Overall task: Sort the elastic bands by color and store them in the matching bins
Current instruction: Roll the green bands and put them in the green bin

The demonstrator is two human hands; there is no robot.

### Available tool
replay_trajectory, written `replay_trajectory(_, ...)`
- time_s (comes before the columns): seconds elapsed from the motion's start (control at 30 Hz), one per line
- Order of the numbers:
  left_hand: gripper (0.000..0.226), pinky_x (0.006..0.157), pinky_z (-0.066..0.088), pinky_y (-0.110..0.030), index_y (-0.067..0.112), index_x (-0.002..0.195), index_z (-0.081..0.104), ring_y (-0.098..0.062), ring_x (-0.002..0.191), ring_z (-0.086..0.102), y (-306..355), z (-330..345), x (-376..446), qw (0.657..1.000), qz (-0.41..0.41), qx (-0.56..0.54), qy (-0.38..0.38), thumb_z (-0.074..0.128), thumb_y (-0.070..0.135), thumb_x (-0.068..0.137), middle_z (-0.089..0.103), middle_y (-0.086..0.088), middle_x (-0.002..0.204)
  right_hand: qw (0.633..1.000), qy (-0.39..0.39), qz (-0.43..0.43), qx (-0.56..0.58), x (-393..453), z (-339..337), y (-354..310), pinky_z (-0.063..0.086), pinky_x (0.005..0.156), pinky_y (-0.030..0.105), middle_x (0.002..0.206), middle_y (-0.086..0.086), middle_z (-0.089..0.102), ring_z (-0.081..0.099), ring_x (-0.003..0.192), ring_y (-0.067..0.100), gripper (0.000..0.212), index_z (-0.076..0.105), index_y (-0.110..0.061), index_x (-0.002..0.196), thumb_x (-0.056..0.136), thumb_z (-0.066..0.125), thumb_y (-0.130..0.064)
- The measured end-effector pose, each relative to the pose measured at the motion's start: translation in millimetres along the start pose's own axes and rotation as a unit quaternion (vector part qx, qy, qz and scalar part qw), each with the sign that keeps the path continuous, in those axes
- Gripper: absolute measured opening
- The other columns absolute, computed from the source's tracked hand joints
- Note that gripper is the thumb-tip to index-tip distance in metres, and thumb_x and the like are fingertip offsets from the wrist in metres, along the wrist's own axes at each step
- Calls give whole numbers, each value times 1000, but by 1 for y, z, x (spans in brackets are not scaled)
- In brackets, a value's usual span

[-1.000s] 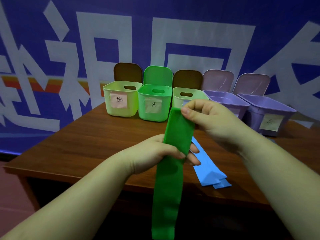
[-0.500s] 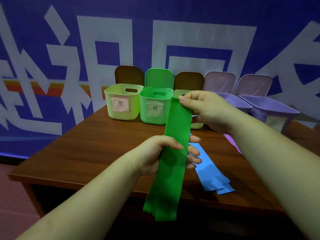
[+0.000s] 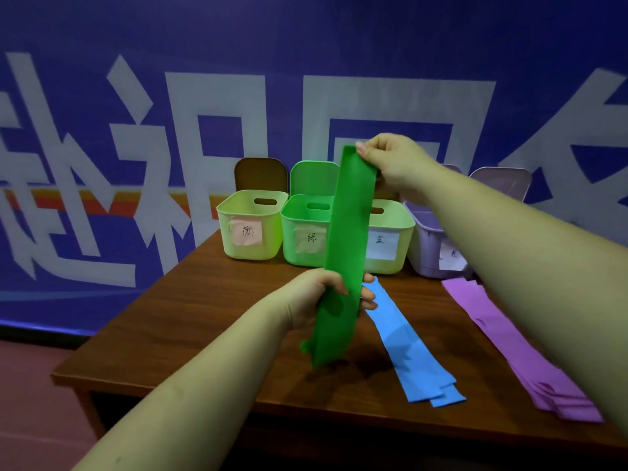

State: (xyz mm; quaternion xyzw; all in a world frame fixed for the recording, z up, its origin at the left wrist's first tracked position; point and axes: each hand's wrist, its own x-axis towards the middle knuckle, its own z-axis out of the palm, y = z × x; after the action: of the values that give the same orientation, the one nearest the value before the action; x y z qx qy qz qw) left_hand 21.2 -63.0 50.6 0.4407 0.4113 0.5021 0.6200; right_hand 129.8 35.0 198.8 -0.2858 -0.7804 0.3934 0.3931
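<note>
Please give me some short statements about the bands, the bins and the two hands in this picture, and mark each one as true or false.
1. Both hands hold the green band. True: the right hand pinches its top end and the left hand grips it lower down.
2. The green band lies flat on the table. False: it is held up in the air, above the table.
3. The blue bands lie on the table. True.
4. The purple bands are inside a bin. False: they lie on the table, at the right.
5. The green bin has its lid closed. False: the lid stands open.
</note>
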Motion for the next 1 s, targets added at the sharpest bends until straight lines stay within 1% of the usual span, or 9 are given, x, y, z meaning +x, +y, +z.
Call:
replay_trajectory(0.17,46,86,48,-40,2,99,61,-25,76,69,5,-13,15,999,-6,41,32,28,-12,71,71,-13,81,997,36,-17,-65,24,-10,-6,54,80,37,91,4,64,62,88,21,18,56,-20,84,96,52,-33)
replay_trajectory(0.33,46,75,51,-39,0,97,59,-28,70,64,-3,-12,18,998,-27,-21,46,34,-7,58,64,-14,74,996,41,-20,-72,28,-11,-3,47,60,23,85,0,62,59,76,13,18,56,-17,88,97,51,-32)
replay_trajectory(0.5,53,81,53,-43,0,106,60,-28,84,70,-15,-6,13,996,-47,-76,20,16,-11,78,71,-16,94,995,12,-22,-92,21,-13,0,52,60,25,81,0,62,61,71,14,19,56,-16,88,97,51,-32)
replay_trajectory(0.6,51,85,52,-43,2,89,74,-25,88,70,-24,6,-1,991,-62,-121,-20,25,-3,78,72,-13,99,995,-13,-11,-94,10,-16,0,53,58,28,81,2,62,63,71,16,19,55,-18,84,96,51,-32)
replay_trajectory(0.67,40,81,54,-42,0,95,69,-25,88,69,-31,15,-12,988,-69,-133,-27,35,4,74,71,-13,99,997,-29,8,-72,0,-17,1,51,49,23,80,2,61,65,61,11,19,53,-17,84,97,50,-29)
replay_trajectory(0.73,32,79,53,-40,1,93,68,-23,79,70,-42,23,-24,990,-73,-122,-8,38,4,80,73,-12,90,998,-45,22,-47,-10,-17,1,48,43,18,78,3,60,63,48,4,19,52,-15,83,98,49,-26)
replay_trajectory(0.8,29,72,55,-34,3,88,67,-19,68,70,-54,28,-35,993,-54,-102,33,39,-1,89,72,-10,78,996,-63,33,-60,-21,-17,2,52,48,20,81,4,62,66,55,6,18,53,-16,84,98,49,-27)
replay_trajectory(0.9,24,71,57,-30,7,95,65,-17,71,69,-72,30,-54,996,-25,-48,72,45,-6,89,72,-7,80,992,-92,46,-76,-36,-15,12,59,65,28,89,6,65,68,76,15,17,53,-17,87,98,48,-29)
replay_trajectory(1.0,27,78,54,-31,10,98,64,-18,76,67,-90,32,-69,993,-26,-14,112,45,-7,89,71,-8,87,991,-105,53,-58,-55,-9,24,57,54,22,85,4,63,65,74,15,18,51,-16,85,99,47,-26)
